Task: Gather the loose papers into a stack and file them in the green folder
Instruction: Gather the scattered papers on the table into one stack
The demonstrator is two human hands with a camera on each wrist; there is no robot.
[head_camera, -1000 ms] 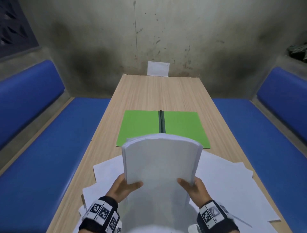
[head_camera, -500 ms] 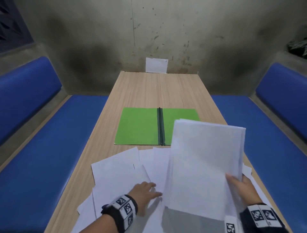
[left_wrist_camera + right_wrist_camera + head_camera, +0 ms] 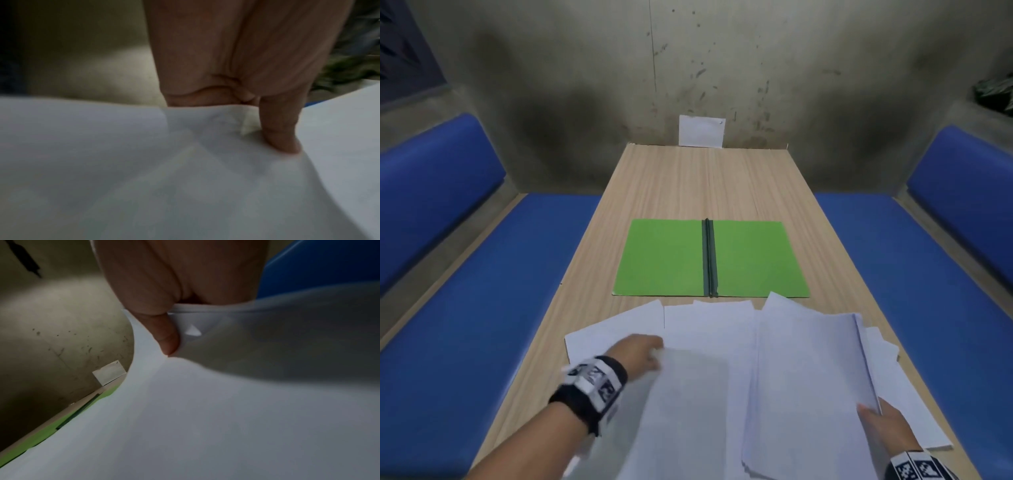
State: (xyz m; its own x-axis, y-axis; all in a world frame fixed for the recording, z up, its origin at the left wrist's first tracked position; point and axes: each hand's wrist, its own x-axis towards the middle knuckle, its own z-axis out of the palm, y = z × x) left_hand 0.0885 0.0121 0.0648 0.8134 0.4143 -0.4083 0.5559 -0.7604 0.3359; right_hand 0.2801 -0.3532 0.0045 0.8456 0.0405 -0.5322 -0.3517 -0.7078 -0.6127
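The green folder [image 3: 664,260] lies open and flat in the middle of the wooden table [image 3: 688,181], with a dark spine down its centre. Loose white papers [image 3: 616,329] spread over the near end. My right hand [image 3: 873,413] grips the right edge of a thick paper stack [image 3: 808,377], held low over the spread; in the right wrist view its thumb [image 3: 167,335] presses on top of the stack [image 3: 226,402]. My left hand [image 3: 654,353] pinches the edge of a single sheet [image 3: 688,404] and lifts it; its thumb [image 3: 281,129] lies on that sheet [image 3: 144,162].
Blue padded benches [image 3: 465,308] run along both long sides of the table. A small white card [image 3: 701,131] leans on the stained wall at the far end. More loose sheets [image 3: 893,370] stick out past the stack near the right table edge.
My right hand has carried the stack to the right and lowered it over the spread. My left hand let go of the stack, reached left, and now pinches a loose sheet.
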